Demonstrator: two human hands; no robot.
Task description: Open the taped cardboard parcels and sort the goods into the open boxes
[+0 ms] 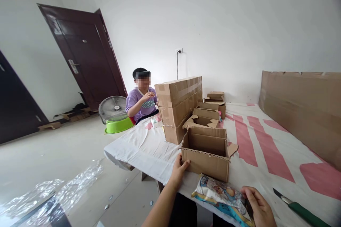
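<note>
An open-topped cardboard box stands at the near edge of the table. My left hand grips its left front corner, the thumb against the front wall and the other fingers round the side. Just in front of the box lies a shiny printed plastic packet in white, blue and yellow, partly over the table edge. Its right end is pinched in my right hand, whose fingertips are partly hidden. To the right of that hand rests a green-handled knife with its blade pointing away from me.
Taped cardboard boxes are stacked like a wall left of the open box. More open boxes line up behind it. A cardboard panel stands at right. Across the table sits another person. A fan and plastic wrap are on the floor.
</note>
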